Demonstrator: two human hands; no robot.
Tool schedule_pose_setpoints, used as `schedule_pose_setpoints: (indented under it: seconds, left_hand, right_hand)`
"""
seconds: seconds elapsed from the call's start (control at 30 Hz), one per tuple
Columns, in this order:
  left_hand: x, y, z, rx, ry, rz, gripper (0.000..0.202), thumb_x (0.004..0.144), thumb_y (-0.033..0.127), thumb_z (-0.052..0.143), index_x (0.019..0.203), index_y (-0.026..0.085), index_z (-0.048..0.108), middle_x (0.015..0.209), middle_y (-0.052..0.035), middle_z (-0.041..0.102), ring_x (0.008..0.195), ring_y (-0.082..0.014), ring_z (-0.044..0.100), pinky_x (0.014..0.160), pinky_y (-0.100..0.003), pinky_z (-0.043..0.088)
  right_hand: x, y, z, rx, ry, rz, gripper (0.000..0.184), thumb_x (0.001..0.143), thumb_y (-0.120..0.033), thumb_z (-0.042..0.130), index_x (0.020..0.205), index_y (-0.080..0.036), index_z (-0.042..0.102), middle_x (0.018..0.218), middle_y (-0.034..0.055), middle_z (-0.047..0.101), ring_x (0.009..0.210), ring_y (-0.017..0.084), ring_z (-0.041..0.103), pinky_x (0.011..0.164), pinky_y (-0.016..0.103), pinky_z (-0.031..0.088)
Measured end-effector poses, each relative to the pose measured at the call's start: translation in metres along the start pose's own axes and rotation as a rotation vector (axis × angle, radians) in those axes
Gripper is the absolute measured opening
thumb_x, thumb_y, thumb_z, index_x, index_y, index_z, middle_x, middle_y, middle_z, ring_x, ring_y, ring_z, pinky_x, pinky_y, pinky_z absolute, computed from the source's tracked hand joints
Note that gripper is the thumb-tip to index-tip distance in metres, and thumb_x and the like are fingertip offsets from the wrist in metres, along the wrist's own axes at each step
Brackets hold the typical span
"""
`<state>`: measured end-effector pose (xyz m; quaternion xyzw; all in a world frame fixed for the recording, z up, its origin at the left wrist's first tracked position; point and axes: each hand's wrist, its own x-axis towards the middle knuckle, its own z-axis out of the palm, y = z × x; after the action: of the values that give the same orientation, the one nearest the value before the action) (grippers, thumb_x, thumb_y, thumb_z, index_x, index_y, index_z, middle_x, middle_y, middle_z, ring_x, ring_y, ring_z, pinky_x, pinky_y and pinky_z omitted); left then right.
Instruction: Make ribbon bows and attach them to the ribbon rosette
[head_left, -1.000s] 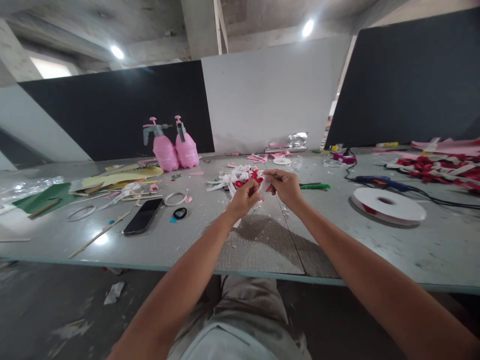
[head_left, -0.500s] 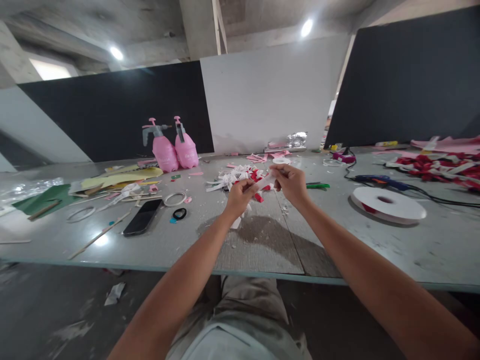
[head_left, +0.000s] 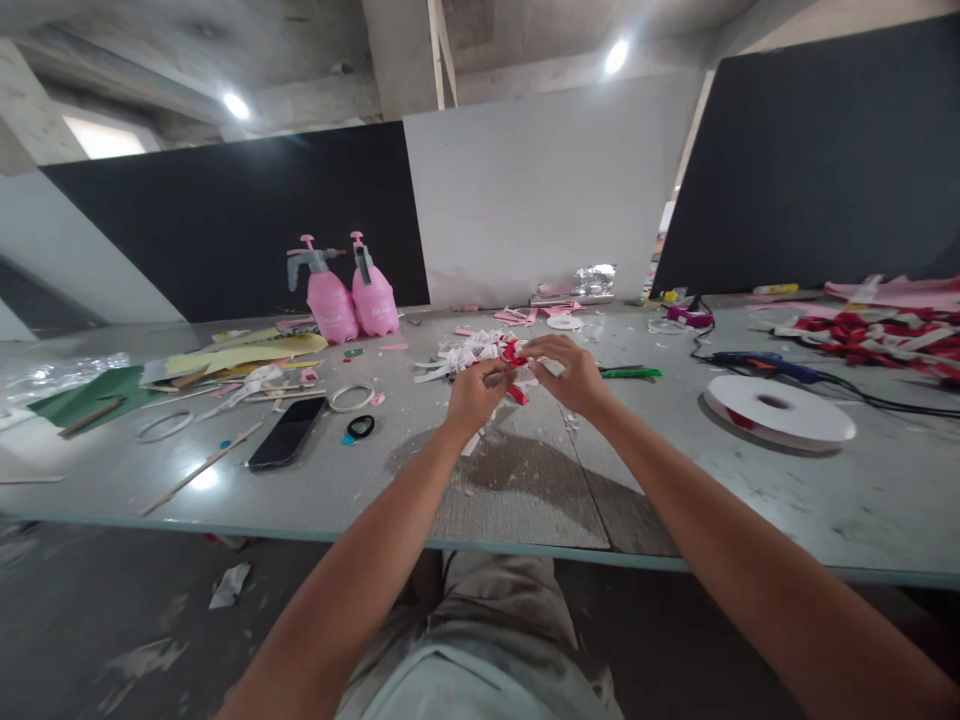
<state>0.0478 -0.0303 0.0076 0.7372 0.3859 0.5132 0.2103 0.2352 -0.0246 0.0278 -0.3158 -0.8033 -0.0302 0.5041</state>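
My left hand [head_left: 478, 393] is closed, its thumb and index finger pinching a short strip of white ribbon [head_left: 524, 374] above the table. Most of that strip is hidden by my fingers. My right hand [head_left: 568, 373] comes in from the right with its fingertips close to the ribbon; the thumb and index finger look apart. Just behind both hands lies a pile of white and red ribbon pieces [head_left: 480, 348]. A green-handled tool [head_left: 634, 373] rests beside my right hand, partly covered by it.
A white ribbon spool [head_left: 806, 415] and a blue glue gun [head_left: 765, 362] lie to the right, before a red and white ribbon heap [head_left: 877, 335]. On the left are a phone [head_left: 289, 433], tape rings [head_left: 351, 398], a stick [head_left: 201, 468] and two pink spray bottles [head_left: 332, 307].
My right hand has moved slightly left and down towards my left hand, and its fingers have spread. The white strip stretched between the hands before is now mostly hidden.
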Motion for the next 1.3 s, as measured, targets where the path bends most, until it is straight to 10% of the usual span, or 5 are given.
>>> schedule_pose_setpoints:
  seconds: [0.3,0.8,0.97,1.3]
  left_hand:
    - [0.0,-0.015,0.003,0.169,-0.055,0.01,0.025,0.082,0.041,0.063,0.094,0.023,0.076,0.088,-0.0064,0.075,0.081,-0.0222,0.068,0.075,-0.03,0.047]
    - [0.0,-0.007,-0.003,0.267,-0.07,0.051,0.021,0.085,0.036,0.061,0.094,0.026,0.077,0.086,-0.0054,0.076,0.08,-0.0218,0.068,0.072,-0.028,0.045]
    - [-0.001,-0.007,-0.009,0.244,-0.025,0.032,0.026,0.088,0.042,0.057,0.095,0.024,0.075,0.091,-0.005,0.075,0.087,-0.022,0.068,0.079,-0.029,0.045]
    - [0.0,-0.008,-0.005,0.18,0.004,-0.013,0.025,0.087,0.039,0.059,0.094,0.02,0.074,0.091,-0.0047,0.075,0.085,-0.02,0.068,0.077,-0.028,0.047]
  right_hand:
    - [-0.002,-0.003,0.0,-0.293,-0.23,-0.148,0.014,0.086,-0.019,0.057,0.087,-0.018,0.072,0.084,0.0079,0.067,0.089,0.023,0.055,0.084,0.034,0.044]
    - [-0.003,0.009,0.007,-0.55,-0.205,0.101,0.009,0.077,-0.014,0.055,0.078,-0.016,0.063,0.088,0.0121,0.065,0.086,0.024,0.057,0.071,0.031,0.04]
    - [-0.009,0.04,-0.01,-0.356,-0.064,0.253,0.007,0.077,-0.019,0.056,0.078,-0.017,0.062,0.077,0.0055,0.063,0.069,0.018,0.055,0.067,0.029,0.04]
    - [-0.005,-0.008,0.012,-0.124,-0.065,-0.038,0.02,0.089,-0.023,0.051,0.09,-0.017,0.07,0.078,0.0066,0.065,0.073,0.018,0.058,0.073,0.028,0.045]
